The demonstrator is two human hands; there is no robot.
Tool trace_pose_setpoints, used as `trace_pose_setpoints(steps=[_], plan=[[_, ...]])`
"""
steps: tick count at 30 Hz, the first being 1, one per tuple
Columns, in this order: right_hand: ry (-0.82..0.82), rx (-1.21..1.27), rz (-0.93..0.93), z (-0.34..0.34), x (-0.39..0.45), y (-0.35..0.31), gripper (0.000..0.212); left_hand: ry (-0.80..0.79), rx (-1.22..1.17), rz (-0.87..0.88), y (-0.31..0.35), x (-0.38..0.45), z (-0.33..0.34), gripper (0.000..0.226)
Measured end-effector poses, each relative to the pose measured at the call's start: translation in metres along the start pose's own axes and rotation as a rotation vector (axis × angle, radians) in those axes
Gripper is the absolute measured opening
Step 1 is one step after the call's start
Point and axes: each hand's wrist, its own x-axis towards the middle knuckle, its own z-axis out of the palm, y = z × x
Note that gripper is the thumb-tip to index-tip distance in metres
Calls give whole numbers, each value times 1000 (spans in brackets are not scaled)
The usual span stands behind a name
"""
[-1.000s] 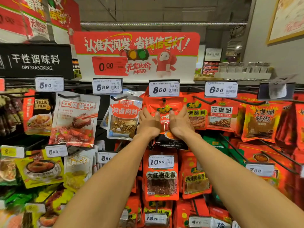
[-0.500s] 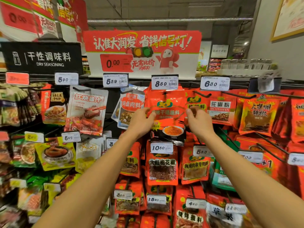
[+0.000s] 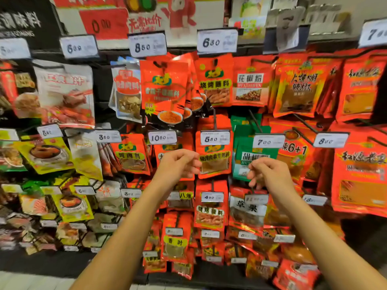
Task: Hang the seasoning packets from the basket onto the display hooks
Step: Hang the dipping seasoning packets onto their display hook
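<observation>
Left hand [image 3: 177,166] and right hand [image 3: 267,174], mid-frame, fingers loosely curled, seemingly grasping nothing. Above them a glossy red flat packet [image 3: 164,91] hangs on its hook.

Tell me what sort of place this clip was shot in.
Most likely a supermarket's dry seasoning aisle: red seasoning packets hang in rows on display hooks, each under a price tag, with a promotional sign above.
</observation>
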Motion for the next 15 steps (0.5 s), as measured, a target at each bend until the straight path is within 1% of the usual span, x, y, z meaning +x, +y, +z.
trace_pose_setpoints(steps=[2,7,12,15], plan=[[9,2,154,-27,-26,49,27,27,13,-100,-36,-14,26,23],[66,-11,523,-78,-91,156,31,61,27,-380,-132,-46,90,25],[97,-113,818,-118,-148,244,28,38,62,-749,-229,-83,151,20],[160,-129,992,-131,-182,297,19,10,132,-900,-284,-112,176,21]])
